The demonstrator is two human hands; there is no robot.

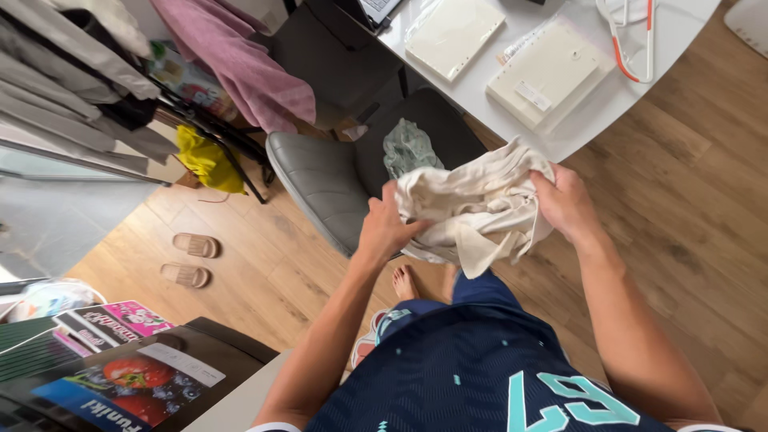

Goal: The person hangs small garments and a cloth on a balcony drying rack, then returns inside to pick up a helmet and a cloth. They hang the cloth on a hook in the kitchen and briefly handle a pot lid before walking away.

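Cloth, cream and crumpled, hangs bunched between both hands above a grey chair, its length running side to side, the left hand closed on one end, the right hand gripping the other beside the white tabletop.

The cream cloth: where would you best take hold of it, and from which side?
Probably by its two outer edges, one from each side, as the left hand and right hand do now. The cream cloth is limp and bunched, with a loose flap drooping below.
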